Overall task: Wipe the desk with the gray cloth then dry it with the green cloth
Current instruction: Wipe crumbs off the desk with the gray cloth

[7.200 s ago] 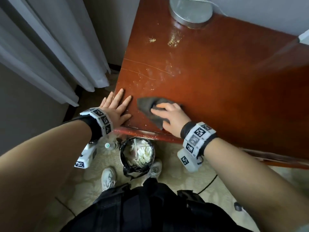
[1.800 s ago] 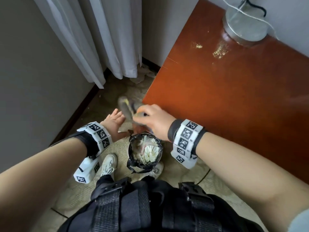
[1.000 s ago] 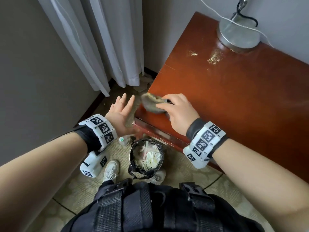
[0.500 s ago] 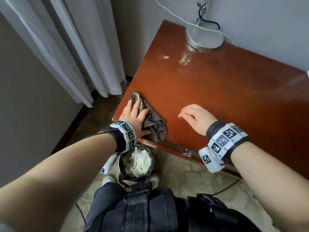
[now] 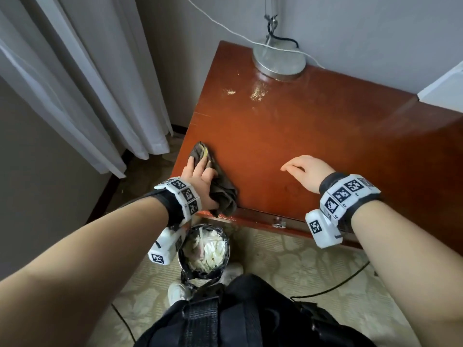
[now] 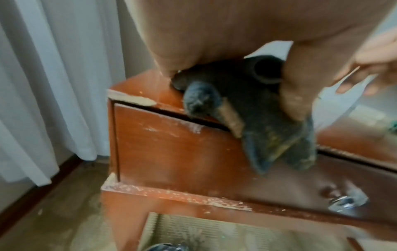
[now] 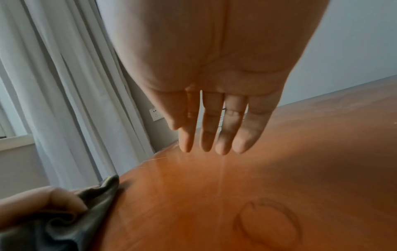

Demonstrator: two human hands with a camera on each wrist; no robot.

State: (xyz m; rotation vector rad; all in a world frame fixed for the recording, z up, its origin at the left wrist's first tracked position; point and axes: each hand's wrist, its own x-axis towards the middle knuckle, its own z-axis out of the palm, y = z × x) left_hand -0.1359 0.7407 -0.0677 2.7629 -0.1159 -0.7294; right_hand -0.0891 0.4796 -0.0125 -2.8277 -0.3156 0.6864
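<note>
Left hand (image 5: 200, 181): I read it lying flat on the gray cloth (image 5: 221, 196), fingers stretched forward, thumb pressing the fabric down.
Gray cloth: bunched at the front-left corner of the desk (image 5: 313, 136), one fold hanging over the front edge.
Right hand (image 5: 307, 172): holds nothing; fingers relaxed and close together over the desktop, well right of the cloth. I cannot tell whether they touch the desktop.
Back of desk: round metal base (image 5: 279, 58), with pale specks just in front of it.
Floor: lined bin (image 5: 204, 249) below the left wrist.

we see soft, even daylight from the side of the white curtains (image 5: 100, 83), with a pale sheen on the desk (image 5: 288, 126). the left wrist view is smeared with blur. the head view bows at its edges. the right hand (image 7: 214, 68) looms dim and throws a shadow.
</note>
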